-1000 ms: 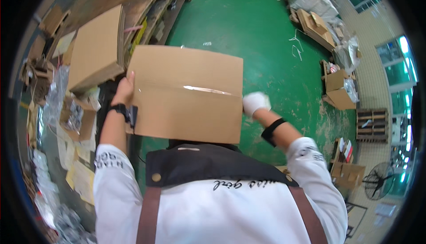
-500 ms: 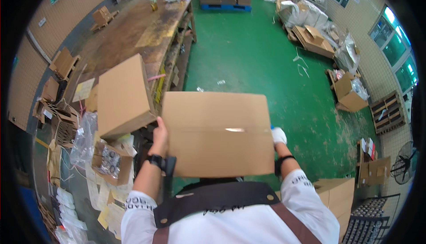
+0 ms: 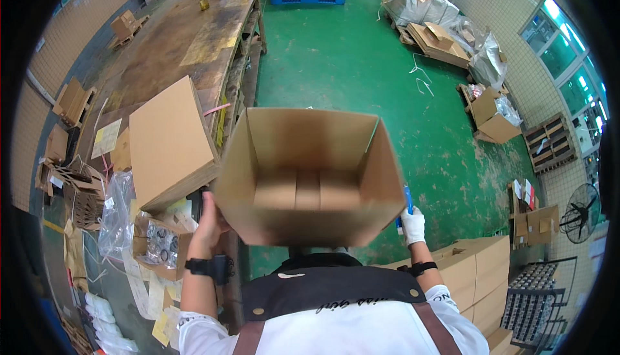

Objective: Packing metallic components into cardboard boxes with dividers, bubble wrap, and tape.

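From where I stand, going by the head view, the one view there is, the cardboard box (image 3: pixel 310 226) has just turned over: half a second ago its taped face lay uppermost, and now its open mouth faces up, showing four walls and closed flaps across the bottom. That leaves the inside within reach, I judge, with the taped seam underneath. The box sits before the person's apron (image 3: pixel 323 284), between both hands. The bare left hand (image 3: pixel 208 224) is at its near left corner, thumb raised; its other fingers are partly hidden, so I cannot tell whether they grip. The gloved right hand (image 3: pixel 413 224) has its fingers wrapped around a blue handheld tool (image 3: pixel 408 200), just beside the right wall. A cardboard stack (image 3: pixel 169 142) leans at the edge of the worktop (image 3: pixel 161 51), left of the box.
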Action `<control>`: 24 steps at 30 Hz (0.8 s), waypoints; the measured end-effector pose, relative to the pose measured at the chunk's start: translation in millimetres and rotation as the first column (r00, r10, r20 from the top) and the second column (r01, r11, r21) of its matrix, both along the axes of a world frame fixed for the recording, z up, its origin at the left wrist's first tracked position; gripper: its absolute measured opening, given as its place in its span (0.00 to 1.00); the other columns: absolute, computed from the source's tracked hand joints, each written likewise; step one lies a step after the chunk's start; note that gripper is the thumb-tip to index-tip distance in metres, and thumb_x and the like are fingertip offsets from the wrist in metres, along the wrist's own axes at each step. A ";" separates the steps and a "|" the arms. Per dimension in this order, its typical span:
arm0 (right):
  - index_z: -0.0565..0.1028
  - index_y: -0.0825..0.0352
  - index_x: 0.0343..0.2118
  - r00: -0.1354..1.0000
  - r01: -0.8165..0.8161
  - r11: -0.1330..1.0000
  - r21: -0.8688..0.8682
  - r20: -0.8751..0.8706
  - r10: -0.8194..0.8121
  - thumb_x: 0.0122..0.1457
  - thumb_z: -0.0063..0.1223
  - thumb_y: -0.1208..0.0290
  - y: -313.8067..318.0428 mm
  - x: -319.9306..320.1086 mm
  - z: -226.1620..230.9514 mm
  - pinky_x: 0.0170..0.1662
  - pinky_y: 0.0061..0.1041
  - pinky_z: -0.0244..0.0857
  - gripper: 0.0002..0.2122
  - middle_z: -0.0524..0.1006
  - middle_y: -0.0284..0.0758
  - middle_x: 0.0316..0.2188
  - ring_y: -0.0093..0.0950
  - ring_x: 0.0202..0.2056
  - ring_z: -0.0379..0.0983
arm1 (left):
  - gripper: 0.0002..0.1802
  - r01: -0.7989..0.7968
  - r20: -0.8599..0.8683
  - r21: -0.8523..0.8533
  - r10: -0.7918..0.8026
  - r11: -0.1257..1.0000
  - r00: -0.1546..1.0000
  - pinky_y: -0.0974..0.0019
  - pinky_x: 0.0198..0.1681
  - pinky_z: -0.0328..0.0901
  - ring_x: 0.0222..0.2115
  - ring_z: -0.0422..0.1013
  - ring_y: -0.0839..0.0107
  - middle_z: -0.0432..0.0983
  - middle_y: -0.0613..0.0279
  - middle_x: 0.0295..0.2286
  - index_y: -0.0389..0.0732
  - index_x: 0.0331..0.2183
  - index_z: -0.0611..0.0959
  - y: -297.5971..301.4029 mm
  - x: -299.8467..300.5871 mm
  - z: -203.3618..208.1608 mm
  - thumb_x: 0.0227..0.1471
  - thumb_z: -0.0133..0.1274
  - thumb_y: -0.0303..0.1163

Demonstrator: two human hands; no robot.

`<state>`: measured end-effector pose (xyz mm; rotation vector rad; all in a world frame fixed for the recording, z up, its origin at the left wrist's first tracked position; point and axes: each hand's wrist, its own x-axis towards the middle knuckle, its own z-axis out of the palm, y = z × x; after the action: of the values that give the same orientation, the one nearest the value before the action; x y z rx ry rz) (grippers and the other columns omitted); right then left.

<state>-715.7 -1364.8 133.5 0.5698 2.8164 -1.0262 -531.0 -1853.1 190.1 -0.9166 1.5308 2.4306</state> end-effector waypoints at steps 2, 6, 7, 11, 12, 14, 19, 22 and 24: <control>0.75 0.72 0.41 0.998 -0.046 0.993 0.108 -0.028 0.049 0.51 0.52 0.51 5.5 0.6 -20.8 0.41 0.37 0.69 0.25 0.78 0.50 0.31 0.42 0.35 0.77 | 0.33 -0.063 -0.087 -0.391 0.031 0.918 0.996 0.60 0.51 0.62 0.49 0.66 0.56 0.70 0.49 0.48 0.38 0.54 0.67 5.0 9.2 -86.8 0.58 0.42 0.55; 0.72 0.79 0.42 0.976 0.025 0.999 0.037 -0.219 -0.016 0.53 0.52 0.52 39.4 -17.4 9.1 0.41 0.35 0.69 0.28 0.76 0.53 0.38 0.42 0.37 0.76 | 0.20 0.042 0.118 -0.896 0.146 0.442 0.982 0.54 0.51 0.60 0.47 0.66 0.47 0.73 0.42 0.41 0.36 0.48 0.69 32.6 0.5 -75.5 0.56 0.46 0.35; 0.73 0.77 0.40 0.983 0.003 0.970 -0.243 -0.179 -0.048 0.56 0.51 0.54 28.8 -17.3 52.0 0.38 0.30 0.69 0.24 0.77 0.44 0.33 0.32 0.32 0.75 | 0.18 -0.196 -0.162 -0.957 0.166 0.214 0.973 0.54 0.49 0.62 0.45 0.68 0.48 0.74 0.45 0.40 0.38 0.47 0.72 26.8 6.1 -84.0 0.55 0.46 0.35; 0.70 0.70 0.43 0.928 -0.359 0.501 -0.788 -0.361 0.097 0.63 0.43 0.60 -2.6 19.4 190.7 0.36 0.24 0.67 0.16 0.75 0.32 0.32 0.21 0.30 0.71 | 0.15 -0.309 -0.347 -0.867 -0.028 0.392 0.938 0.60 0.47 0.62 0.42 0.70 0.58 0.74 0.53 0.37 0.36 0.38 0.79 97.8 -2.6 36.6 0.56 0.49 0.38; 0.70 0.70 0.43 0.917 -0.398 0.434 -0.808 -0.334 0.219 0.63 0.42 0.60 -38.6 43.0 215.8 0.36 0.24 0.67 0.16 0.75 0.33 0.33 0.22 0.30 0.71 | 0.16 -0.191 -0.318 -0.710 -0.066 0.678 0.946 0.62 0.48 0.62 0.42 0.69 0.62 0.74 0.55 0.37 0.36 0.37 0.80 120.6 8.1 64.0 0.56 0.49 0.40; 0.69 0.72 0.44 0.657 -0.654 0.202 -0.729 -0.415 0.630 0.61 0.45 0.67 -66.4 60.0 210.7 0.39 0.27 0.68 0.14 0.75 0.39 0.36 0.26 0.33 0.74 | 0.18 -0.138 -0.506 -0.630 -0.269 0.764 0.820 0.64 0.48 0.62 0.40 0.70 0.66 0.74 0.58 0.35 0.36 0.41 0.78 163.2 22.1 101.7 0.57 0.50 0.41; 0.65 0.71 0.52 -0.094 -0.935 -0.176 -0.308 -0.261 0.961 0.44 0.61 0.74 -123.3 97.0 180.1 0.53 0.34 0.61 0.29 0.71 0.47 0.47 0.41 0.50 0.68 | 0.20 -0.296 -0.375 -0.091 0.243 0.951 0.895 0.68 0.47 0.63 0.38 0.70 0.73 0.74 0.64 0.36 0.38 0.45 0.76 204.5 75.0 97.2 0.56 0.52 0.41; 0.63 0.70 0.53 -0.070 -0.916 0.059 0.396 -0.304 0.950 0.44 0.62 0.70 -127.3 92.3 96.9 0.45 0.35 0.68 0.31 0.76 0.45 0.37 0.44 0.40 0.74 | 0.24 -0.557 -0.207 -0.384 0.519 0.736 0.829 0.70 0.43 0.64 0.38 0.68 0.76 0.73 0.66 0.38 0.37 0.46 0.74 188.4 147.1 53.9 0.52 0.57 0.41; 0.68 0.65 0.49 0.056 -0.966 -0.044 0.255 0.375 0.925 0.48 0.57 0.69 -131.5 89.0 59.5 0.40 0.39 0.69 0.23 0.77 0.46 0.32 0.46 0.35 0.75 | 0.21 -0.538 -0.155 -0.749 0.688 0.386 0.709 0.68 0.34 0.66 0.28 0.70 0.75 0.75 0.64 0.27 0.38 0.35 0.78 159.5 203.2 29.8 0.48 0.59 0.46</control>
<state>-626.8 -1496.3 193.0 -1.2958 2.2729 0.0500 -327.8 -1693.5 219.9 -2.1636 2.5429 1.8206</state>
